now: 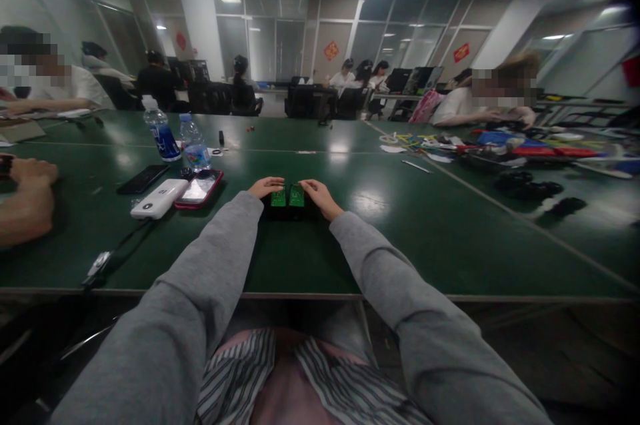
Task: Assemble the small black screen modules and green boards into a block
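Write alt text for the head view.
A person's hands are at two green circuit boards, side by side on a green table. Left of them stand two bottles near a red-cased phone and a white device; other people sit around.

Two panels (297,196) are bright green, the tabletop (300,255) dark green, the sleeves (210,252) plain grey, the shirt (237,372) striped dark and white, the power bank (161,199) white.

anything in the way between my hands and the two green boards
Nothing visible: the left hand is right at the left board, the right hand at the right board. The bottles stand off to the left.
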The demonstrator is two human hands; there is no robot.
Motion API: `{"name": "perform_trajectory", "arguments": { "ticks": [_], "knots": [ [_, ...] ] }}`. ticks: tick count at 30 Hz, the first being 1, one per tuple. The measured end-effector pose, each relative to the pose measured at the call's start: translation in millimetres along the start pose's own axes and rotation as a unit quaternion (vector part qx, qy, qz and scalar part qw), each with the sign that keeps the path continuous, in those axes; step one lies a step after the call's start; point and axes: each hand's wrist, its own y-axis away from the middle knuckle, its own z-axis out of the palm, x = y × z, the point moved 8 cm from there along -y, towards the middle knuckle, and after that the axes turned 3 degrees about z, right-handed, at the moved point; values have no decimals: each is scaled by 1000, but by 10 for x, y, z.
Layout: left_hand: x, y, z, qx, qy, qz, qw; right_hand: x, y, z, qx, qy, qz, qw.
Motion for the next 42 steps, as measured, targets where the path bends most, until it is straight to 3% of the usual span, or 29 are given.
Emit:
{"name": "perform_trajectory", "arguments": {
  "ticks": [12,22,35,42],
  "knots": [
    [107,73,120,0,-105,59,993,-50,66,71,-28,-34,7,999],
    [74,80,119,59,-131,37,989,-98,190,227,-26,-14,20,999],
    [80,84,110,64,-134,33,988,-38,267,250,-25,16,61,998],
    [33,64,100,56,-138,32,988,-20,245,241,-3,-111,125,986]
  ]
}}
